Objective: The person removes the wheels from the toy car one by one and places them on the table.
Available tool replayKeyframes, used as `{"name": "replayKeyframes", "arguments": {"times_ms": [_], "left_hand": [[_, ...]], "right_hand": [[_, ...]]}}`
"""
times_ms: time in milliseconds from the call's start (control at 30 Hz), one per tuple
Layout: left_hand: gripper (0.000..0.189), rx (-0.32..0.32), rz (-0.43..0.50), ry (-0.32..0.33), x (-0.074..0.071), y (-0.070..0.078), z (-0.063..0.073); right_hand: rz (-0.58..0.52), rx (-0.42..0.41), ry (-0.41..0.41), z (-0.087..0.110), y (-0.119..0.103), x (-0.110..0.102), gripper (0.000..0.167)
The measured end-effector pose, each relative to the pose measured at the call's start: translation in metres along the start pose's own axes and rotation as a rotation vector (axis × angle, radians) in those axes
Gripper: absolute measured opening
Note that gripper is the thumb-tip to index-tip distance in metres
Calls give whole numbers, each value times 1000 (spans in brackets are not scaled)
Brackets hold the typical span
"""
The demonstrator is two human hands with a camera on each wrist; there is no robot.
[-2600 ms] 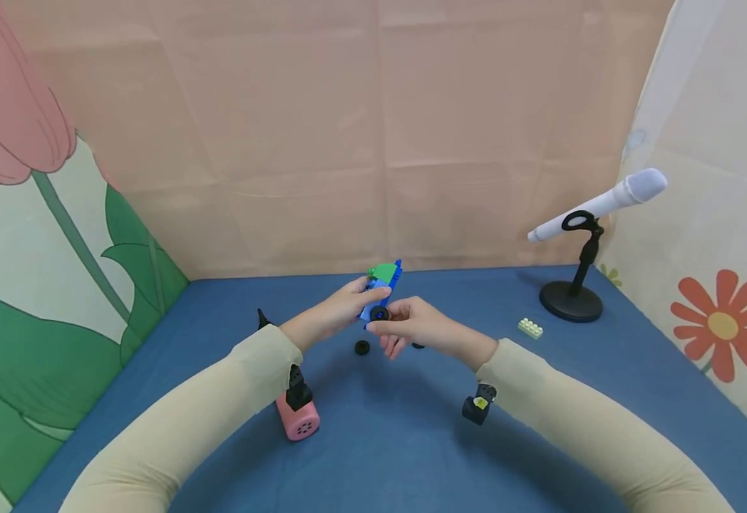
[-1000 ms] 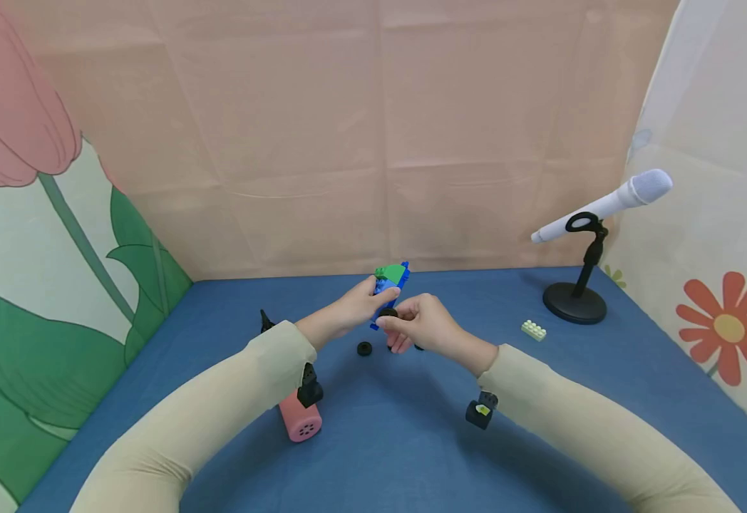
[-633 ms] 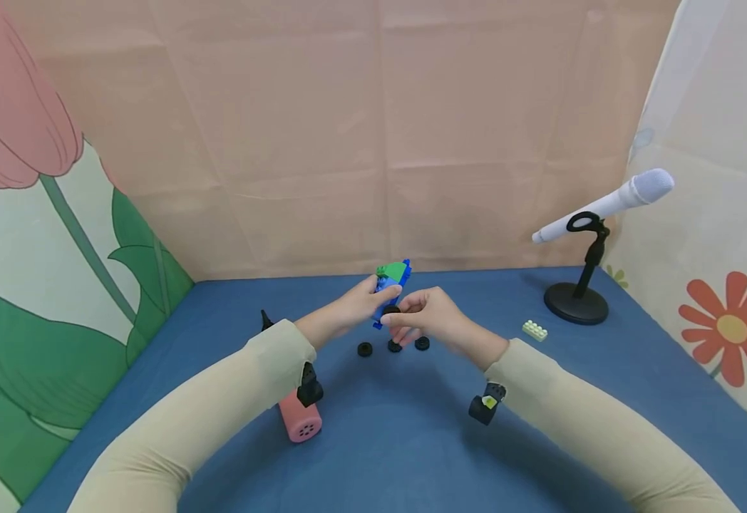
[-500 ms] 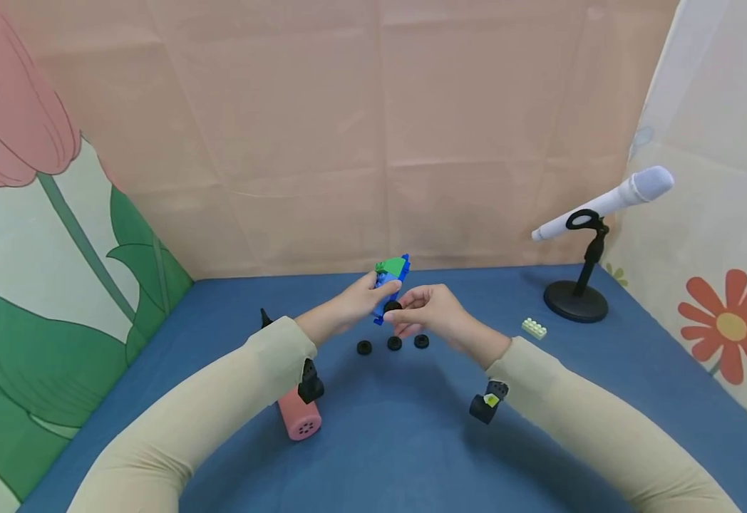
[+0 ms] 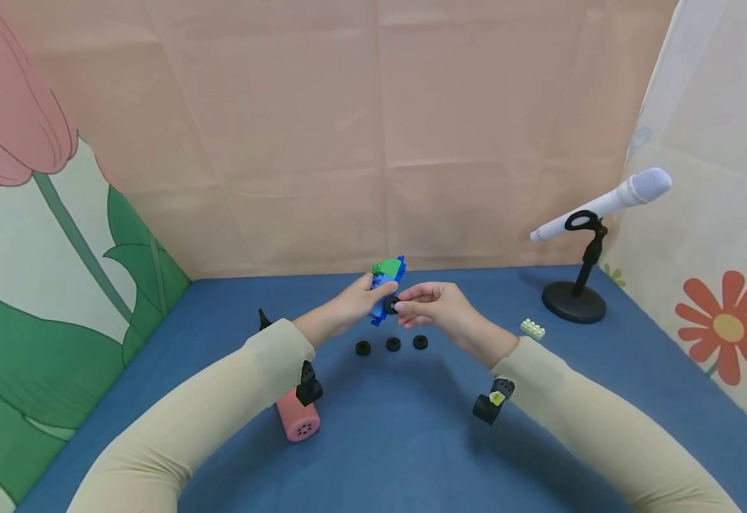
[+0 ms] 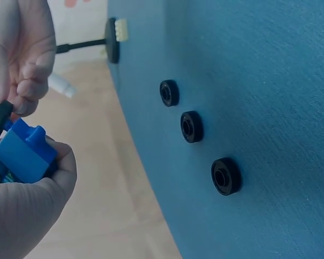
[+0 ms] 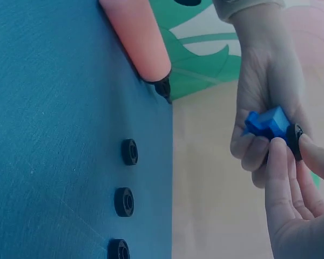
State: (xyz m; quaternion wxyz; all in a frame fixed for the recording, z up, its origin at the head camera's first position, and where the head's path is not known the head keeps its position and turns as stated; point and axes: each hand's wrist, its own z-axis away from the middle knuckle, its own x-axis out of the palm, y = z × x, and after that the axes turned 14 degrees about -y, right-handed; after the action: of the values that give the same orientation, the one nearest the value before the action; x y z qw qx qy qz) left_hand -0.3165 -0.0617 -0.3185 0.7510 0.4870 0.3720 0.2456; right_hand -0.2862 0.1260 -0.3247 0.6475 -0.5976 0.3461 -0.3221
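Observation:
A blue and green toy brick car (image 5: 389, 271) is in my left hand (image 5: 346, 305), held above the table with the thumb across its side. My right hand (image 5: 445, 311) pinches a black wheel (image 5: 391, 306) against the car's side. In the left wrist view the wheel (image 6: 0, 120) sits at a short blue peg on the car (image 6: 22, 154). The right wrist view shows the thumb on the wheel's outer face (image 7: 295, 141), with fingertips close to the car (image 7: 272, 122). Three loose black wheels (image 5: 363, 348) lie in a row below the hands.
On the blue table (image 5: 386, 442), a pink cylindrical object with a black tip (image 5: 299, 417) lies under the left forearm. A pale yellow toy brick (image 5: 532, 328) is on the right. Behind it, a white microphone (image 5: 604, 205) rests in a black stand (image 5: 574, 302).
My right hand has shifted right and slightly up, uncovering the loose wheels on the table. The wheel at the car now shows more of its face. The left hand keeps hold of the car.

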Motion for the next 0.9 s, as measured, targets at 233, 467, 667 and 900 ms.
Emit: {"name": "replayKeyframes", "arguments": {"times_ms": [233,467,667,900], "left_hand": [[62,-38,-23,53,-2,-1,5],[61,-59,-24,53,-6,-8,8],[61,-50,-9,42,-9,-12,11],[63,-64,-23,52,-11,-13,16]], "right_hand": [[-7,7,31,0,6,-17,35],[-4,65,101,-3,17,-40,34],[60,148,164,-7,33,-66,33],[145,230,179,-10,53,-75,28]]}}
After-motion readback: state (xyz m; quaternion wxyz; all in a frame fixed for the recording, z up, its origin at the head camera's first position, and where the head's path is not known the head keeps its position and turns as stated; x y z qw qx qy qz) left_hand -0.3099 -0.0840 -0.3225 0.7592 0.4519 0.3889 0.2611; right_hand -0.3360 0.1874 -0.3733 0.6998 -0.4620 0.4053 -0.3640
